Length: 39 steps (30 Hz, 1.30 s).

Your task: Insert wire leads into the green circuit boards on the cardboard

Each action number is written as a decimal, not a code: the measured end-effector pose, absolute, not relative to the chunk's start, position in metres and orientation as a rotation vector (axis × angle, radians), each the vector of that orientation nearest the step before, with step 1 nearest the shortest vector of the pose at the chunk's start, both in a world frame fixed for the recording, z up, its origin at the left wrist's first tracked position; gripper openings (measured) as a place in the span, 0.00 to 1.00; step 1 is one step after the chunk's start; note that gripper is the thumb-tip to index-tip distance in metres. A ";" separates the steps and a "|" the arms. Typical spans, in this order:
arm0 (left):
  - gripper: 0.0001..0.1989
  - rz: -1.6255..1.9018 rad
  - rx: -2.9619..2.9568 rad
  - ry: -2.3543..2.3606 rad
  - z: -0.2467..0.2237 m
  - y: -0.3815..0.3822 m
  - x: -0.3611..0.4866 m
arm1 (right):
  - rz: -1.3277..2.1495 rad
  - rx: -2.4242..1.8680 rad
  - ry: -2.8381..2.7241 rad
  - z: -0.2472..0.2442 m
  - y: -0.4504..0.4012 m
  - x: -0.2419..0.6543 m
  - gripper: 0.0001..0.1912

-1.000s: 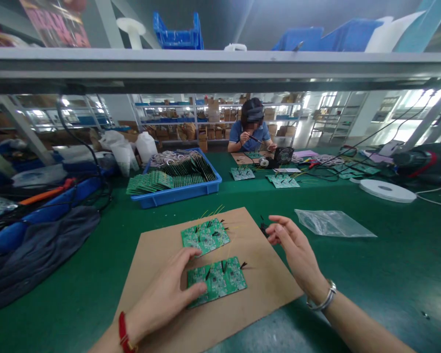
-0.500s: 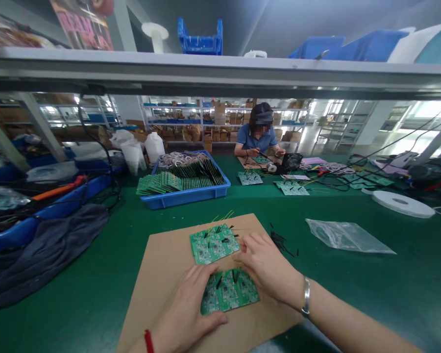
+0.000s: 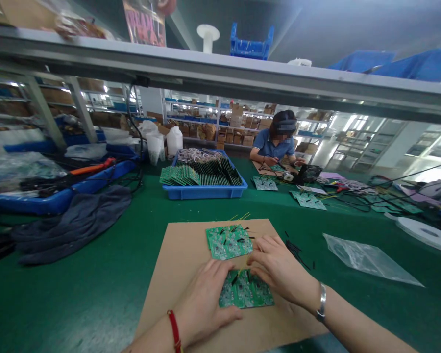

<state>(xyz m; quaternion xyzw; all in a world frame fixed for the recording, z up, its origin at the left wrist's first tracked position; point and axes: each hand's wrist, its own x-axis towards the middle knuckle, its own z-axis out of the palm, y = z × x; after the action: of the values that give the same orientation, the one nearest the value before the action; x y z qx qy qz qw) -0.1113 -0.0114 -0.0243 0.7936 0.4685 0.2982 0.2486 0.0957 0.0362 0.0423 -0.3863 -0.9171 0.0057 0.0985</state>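
Two green circuit boards with black components and yellow wires lie on a brown cardboard sheet [image 3: 172, 274]. My left hand [image 3: 206, 304], with a red cord at its wrist, presses its fingers against the lower left edge of the near board [image 3: 248, 291]. My right hand [image 3: 279, 267], wearing a silver bangle, curls over that board's top edge, and its fingertips hide what they touch. The far board [image 3: 229, 241] lies just above, touched by neither hand. Loose black pieces [image 3: 294, 250] sit on the green mat right of the cardboard.
A clear plastic bag [image 3: 367, 260] lies to the right. A blue tray [image 3: 206, 192] of stacked circuit boards stands ahead. Across the bench, a co-worker [image 3: 275, 142] in a blue shirt works among more boards. A metal shelf beam [image 3: 206, 73] crosses overhead.
My right hand has come from beside the cardboard onto the near board. My left hand has shifted to that board's lower edge. The whole view has swung and tilted.
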 end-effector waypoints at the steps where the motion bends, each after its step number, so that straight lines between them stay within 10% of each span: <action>1: 0.36 0.816 2.165 1.279 -0.024 -0.011 -0.111 | 0.029 -1.132 -2.736 0.043 0.036 0.095 0.03; 31: 0.32 0.895 2.239 1.320 -0.027 -0.011 -0.107 | -0.248 -1.106 -2.331 0.057 -0.027 0.103 0.04; 39: 0.21 1.059 2.255 1.482 -0.017 0.013 -0.115 | -0.043 -0.564 -2.457 -0.032 -0.045 0.066 0.17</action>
<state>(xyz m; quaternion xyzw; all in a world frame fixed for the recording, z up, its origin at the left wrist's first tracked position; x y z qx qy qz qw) -0.1148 0.0132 -0.0167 0.7721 0.5076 0.3626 0.1211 0.0655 -0.0446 -0.0319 -0.2131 -0.9280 -0.0164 0.3052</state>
